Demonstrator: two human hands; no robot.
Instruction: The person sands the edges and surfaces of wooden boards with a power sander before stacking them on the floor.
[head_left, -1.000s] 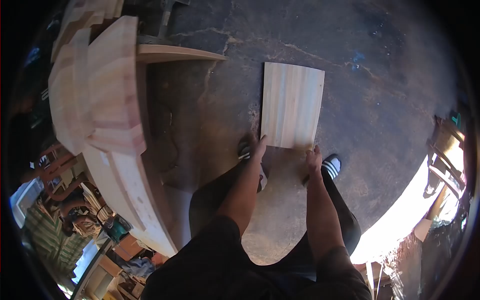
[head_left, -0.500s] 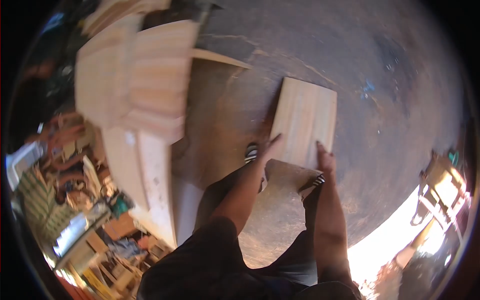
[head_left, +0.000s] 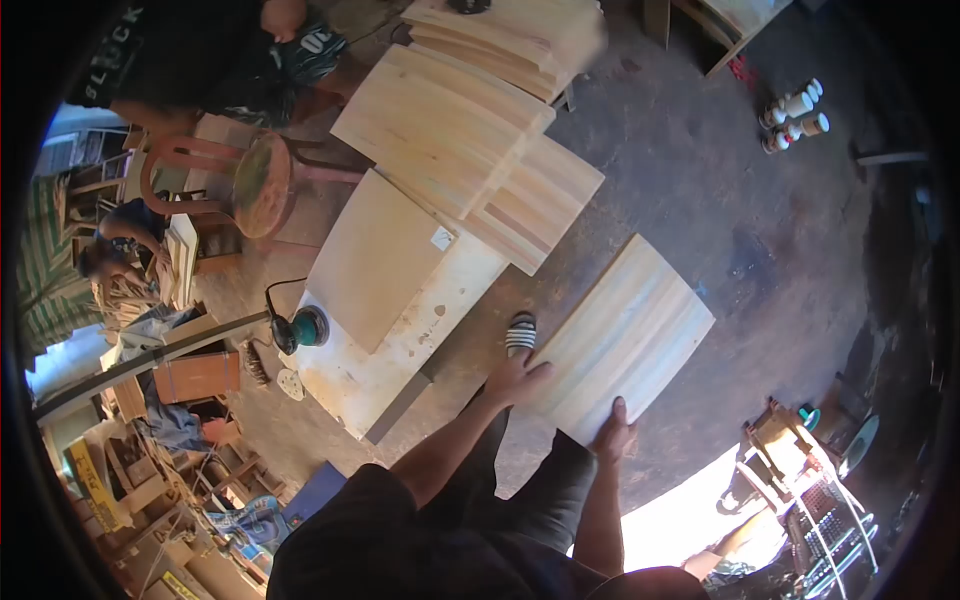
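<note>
A rectangular wooden panel (head_left: 632,335) of pale glued strips is held out over the floor, one end toward my body. My left hand (head_left: 517,380) grips its left near corner, thumb lying on the top face. At the near right edge my right hand (head_left: 612,432) is closed on the same panel, its thumb on top and its other fingers hidden underneath. To the left, a worktable (head_left: 440,310) carries a thin board (head_left: 375,262) with a small white label. More striped panels (head_left: 445,125) are stacked at that table's far end.
A sander (head_left: 300,328) with a cord rests on the table's near left corner. Beyond stand a round-seated chair (head_left: 265,185) and a person in dark clothes (head_left: 200,60). Another person (head_left: 125,245) bends over boards at left. Several bottles (head_left: 795,115) stand on the floor, far right.
My view has swung left, bringing the table, sander and people into clearer sight. The panel now points farther right, still in both hands.
</note>
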